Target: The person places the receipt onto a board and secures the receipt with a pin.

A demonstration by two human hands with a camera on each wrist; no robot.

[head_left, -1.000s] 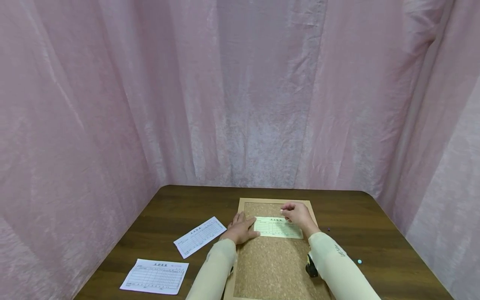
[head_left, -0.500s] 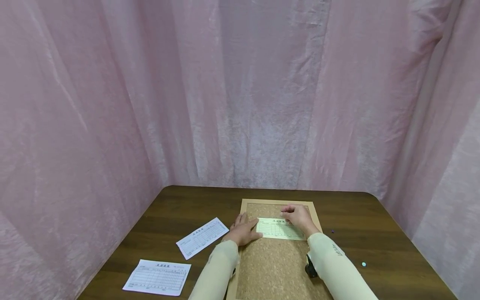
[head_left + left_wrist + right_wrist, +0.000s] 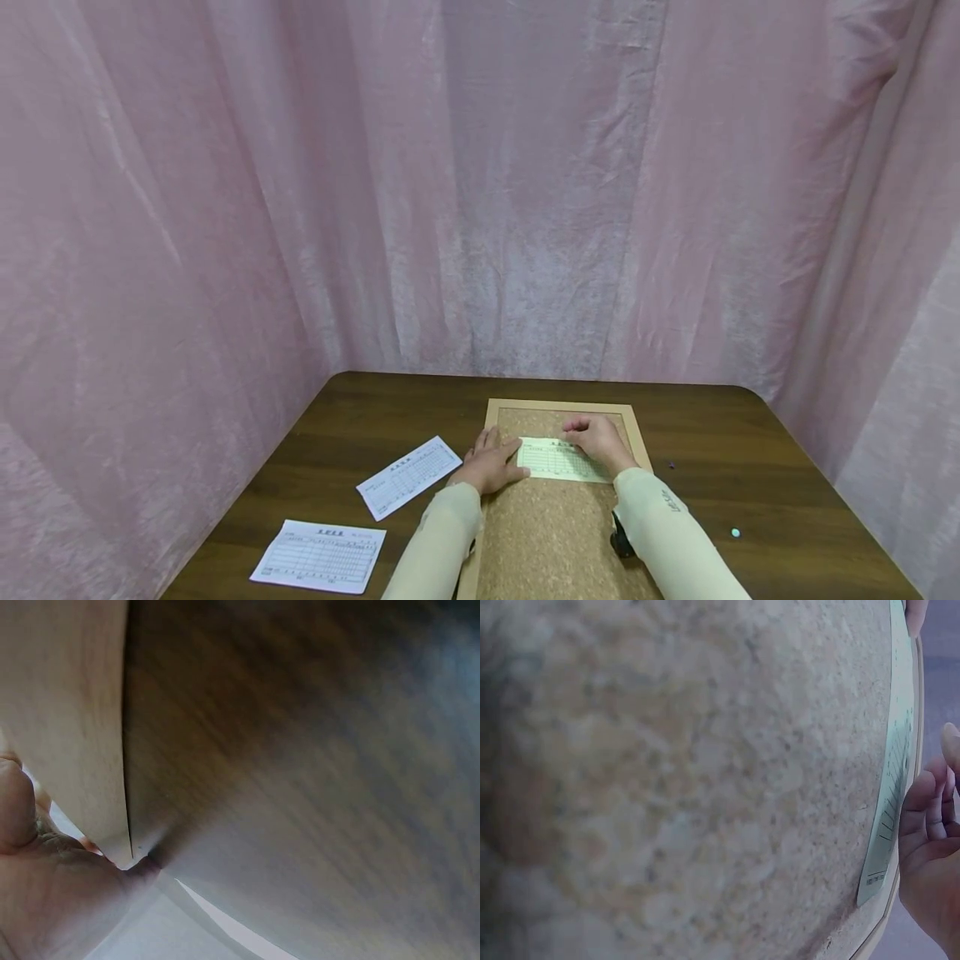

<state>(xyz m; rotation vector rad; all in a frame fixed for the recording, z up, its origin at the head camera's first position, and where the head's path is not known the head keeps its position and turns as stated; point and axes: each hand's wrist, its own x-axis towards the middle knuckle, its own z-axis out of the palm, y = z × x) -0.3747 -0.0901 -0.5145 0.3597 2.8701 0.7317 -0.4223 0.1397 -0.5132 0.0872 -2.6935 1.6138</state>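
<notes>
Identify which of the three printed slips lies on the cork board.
The pale green slip, under both hands; the two white slips lie on the bare table to its left.

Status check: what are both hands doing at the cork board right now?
Left hand flat, pressing pale green form onto cork board. Right hand curled over form's top edge; fingertips hidden. Two white forms lie left, clear.
</notes>
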